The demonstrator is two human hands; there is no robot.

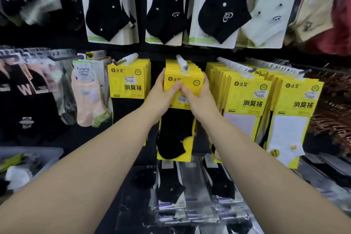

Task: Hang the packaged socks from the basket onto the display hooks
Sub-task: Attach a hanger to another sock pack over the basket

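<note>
A stack of yellow-carded packs of black socks (175, 135) hangs on the middle display hook (182, 62). My left hand (163, 93) grips the left edge of the front pack's yellow header, thumb across its face. My right hand (197, 94) holds the right edge, fingers curled behind the card. The two thumbs meet at the header's middle. The hook's white tip pokes out above the card. The basket (43, 155) sits at the lower left, grey and translucent, with loose sock packs inside.
More yellow packs hang on hooks to the left (128, 81) and right (248, 100), the right ones with white socks (290, 131). Black and white socks hang in the row above (167, 9). Clear-bagged socks fill the row below (190, 192). Empty metal hooks stick out far right (334, 112).
</note>
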